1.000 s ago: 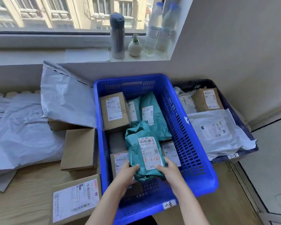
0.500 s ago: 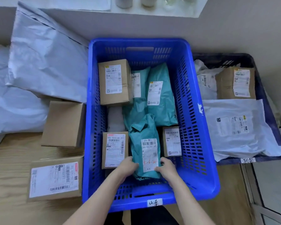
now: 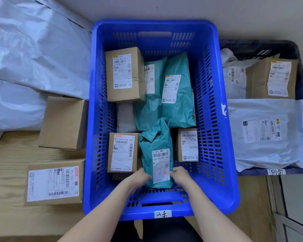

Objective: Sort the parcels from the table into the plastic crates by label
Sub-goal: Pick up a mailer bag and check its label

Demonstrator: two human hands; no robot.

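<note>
Our left grip [image 3: 140, 177] and right grip [image 3: 180, 176] clamp the near end of the teal parcel [image 3: 156, 140], lying in the blue crate [image 3: 217, 130] between a brown box [image 3: 122, 152] and a smaller box [image 3: 188, 144]. Left of the crate, a labelled carton [image 3: 54, 182] sits on the bench [image 3: 10, 172].

A plain, matte off-white wall [image 3: 234, 13] runs across the far side and comes down to a pale, grained wooden table [image 3: 9, 215]. The table fills the near left and shows again at the lower right. Along the table's right edge runs a narrow pale strip [image 3: 272, 198] — what it is made of I cannot tell. Beyond it lies a smooth, light grey floor [image 3: 297, 193], crossed by a thin frame line in the near corner. The light is soft and even — cool in tone, casting only faint shadows.
</note>
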